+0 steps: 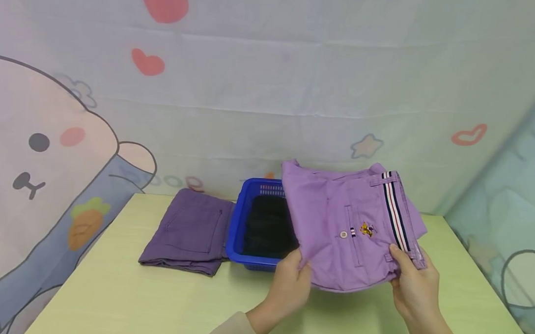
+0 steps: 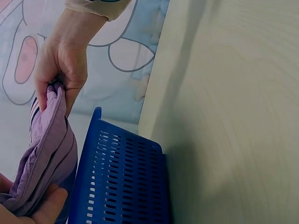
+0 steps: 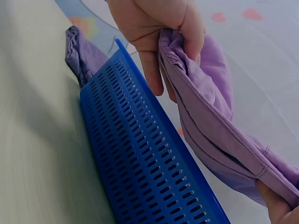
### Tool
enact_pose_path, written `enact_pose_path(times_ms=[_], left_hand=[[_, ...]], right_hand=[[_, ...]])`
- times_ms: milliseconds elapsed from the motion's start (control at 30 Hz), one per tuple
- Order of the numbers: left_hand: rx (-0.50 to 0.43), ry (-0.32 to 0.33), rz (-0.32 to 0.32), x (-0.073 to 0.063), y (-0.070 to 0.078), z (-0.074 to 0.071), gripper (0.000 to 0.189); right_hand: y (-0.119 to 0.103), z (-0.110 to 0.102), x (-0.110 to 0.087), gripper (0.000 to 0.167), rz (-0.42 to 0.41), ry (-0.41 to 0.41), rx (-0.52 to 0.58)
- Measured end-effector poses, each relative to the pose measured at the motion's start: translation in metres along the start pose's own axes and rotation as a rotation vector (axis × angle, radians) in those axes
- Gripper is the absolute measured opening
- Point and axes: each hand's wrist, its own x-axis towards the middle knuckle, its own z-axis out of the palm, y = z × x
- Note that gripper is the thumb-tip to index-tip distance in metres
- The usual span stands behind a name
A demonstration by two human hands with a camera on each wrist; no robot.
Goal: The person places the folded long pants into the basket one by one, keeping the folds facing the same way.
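Folded light-purple trousers (image 1: 336, 223) are held up between my two hands, tilted, over the right side of a blue basket (image 1: 235, 230). A back pocket with a button, a small embroidered figure and a striped waistband face me. My left hand (image 1: 290, 281) pinches the lower left corner of the fold. At the waistband end, my right hand (image 1: 418, 288) grips the cloth, thumb on top. The right wrist view shows the trousers (image 3: 210, 126) as stacked layers beside the basket's wall (image 3: 140, 135). Inside the basket lies a black folded cloth (image 1: 267, 228), partly hidden by the trousers.
Dark-purple folded trousers (image 1: 190, 230) lie on the pale table (image 1: 108, 299), left of the basket and right against its side. A printed cloth backdrop (image 1: 252, 88) hangs behind the table's far edge and continues along the right side.
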Motion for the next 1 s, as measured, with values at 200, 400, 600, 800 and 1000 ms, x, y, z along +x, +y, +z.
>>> enact_pose_path(times_ms=[200,400,600,800,1000], left_hand=[[0.004,0.003,0.021,0.0024,-0.001,-0.0008,0.026],[0.022,0.006,0.018,0.0047,-0.0013,-0.0012,0.027],[0.036,0.009,0.016,0.0052,-0.0015,-0.0034,0.025],[0.046,0.014,0.01,0.0064,-0.0037,-0.006,0.028],[0.07,0.029,0.039,0.0073,-0.0061,-0.01,0.024]], right_hand=[[0.0002,0.0017,0.0009,0.02,-0.003,0.007,-0.02],[0.0003,0.0033,0.0015,0.019,-0.004,0.015,-0.031],[0.0009,0.0042,0.0008,0.02,-0.008,-0.002,-0.022],[0.0012,0.0063,0.0,0.022,0.004,0.006,-0.033],[0.0027,0.0087,-0.0012,0.02,-0.003,-0.012,-0.06]])
